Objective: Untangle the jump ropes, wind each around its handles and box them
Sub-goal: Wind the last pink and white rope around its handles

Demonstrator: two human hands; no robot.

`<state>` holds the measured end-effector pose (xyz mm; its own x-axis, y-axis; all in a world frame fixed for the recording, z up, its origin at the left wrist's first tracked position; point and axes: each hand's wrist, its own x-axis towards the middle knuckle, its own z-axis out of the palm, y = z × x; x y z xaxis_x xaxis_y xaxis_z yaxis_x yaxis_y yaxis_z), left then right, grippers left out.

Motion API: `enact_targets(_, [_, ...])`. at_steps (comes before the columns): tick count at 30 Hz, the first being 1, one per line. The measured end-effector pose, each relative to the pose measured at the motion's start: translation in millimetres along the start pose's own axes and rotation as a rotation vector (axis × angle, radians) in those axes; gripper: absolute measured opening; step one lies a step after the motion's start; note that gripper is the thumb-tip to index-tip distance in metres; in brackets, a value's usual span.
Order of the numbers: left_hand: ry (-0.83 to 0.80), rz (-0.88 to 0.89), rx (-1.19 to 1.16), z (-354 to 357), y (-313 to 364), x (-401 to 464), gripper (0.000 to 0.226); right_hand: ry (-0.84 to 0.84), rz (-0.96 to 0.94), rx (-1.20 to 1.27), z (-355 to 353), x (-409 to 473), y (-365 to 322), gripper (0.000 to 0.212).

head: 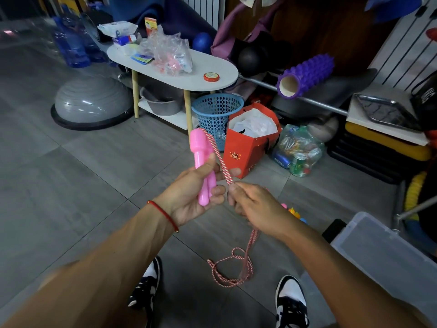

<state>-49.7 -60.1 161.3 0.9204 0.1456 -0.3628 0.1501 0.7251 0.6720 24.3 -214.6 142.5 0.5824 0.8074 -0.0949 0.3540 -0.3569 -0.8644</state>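
red bag (pixel 246 155) + blue basket (pixel 216 114) behind hands (pixel 196 192) w/ rope (pixel 222 162)

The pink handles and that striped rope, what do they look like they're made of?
The pink handles, held in the left hand, look like glossy moulded plastic: smooth, with soft highlights. The rope looks like twisted cord, probably cotton or nylon: red and white strands spiral along it, matte.

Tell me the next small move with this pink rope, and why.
Probably: the right hand carries the rope around the pink handles for a first wrap. The left hand already holds both handles together, and slack trails loose on the floor.
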Motion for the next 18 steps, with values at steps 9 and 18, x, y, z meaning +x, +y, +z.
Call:
enact_targets(9, [-0.064, -0.07, 0.14, 3, 6, -11, 0.038, -0.172, 0.082, 0.106, -15, -5, 1, 0.039])
enact_targets(18, [0.112, -0.172, 0.439, -4, -1, -7, 0.072, -0.078, -0.035, -0.297, -30, -10, 11, 0.037])
